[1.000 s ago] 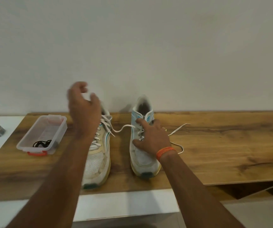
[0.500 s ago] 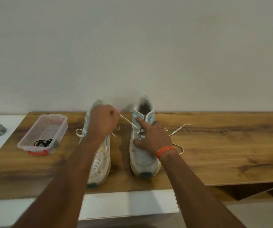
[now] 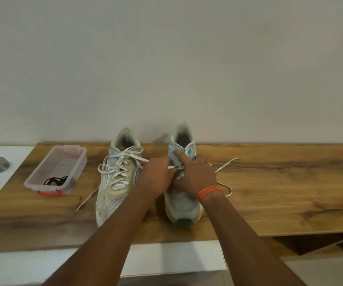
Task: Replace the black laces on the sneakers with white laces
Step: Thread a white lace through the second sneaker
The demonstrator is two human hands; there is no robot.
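Sneakers: left sneaker [image 3: 114, 182] and right sneaker [image 3: 182, 195] side by side mid-counter [image 3: 280, 193], heels to the back edge. Left hand [image 3: 158, 176] grip pinches white lace [image 3: 172, 167]; right hand [image 3: 195, 174] fingers spread, pressing the right sneaker's tongue. Clear bin [image 3: 57, 172] near left edge holds black laces [image 3: 56, 181].

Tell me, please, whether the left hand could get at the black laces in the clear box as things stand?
Probably yes, once it lets go. The left hand is pinching the white lace at the right sneaker. The clear box has no lid on, and the black laces lie uncovered.
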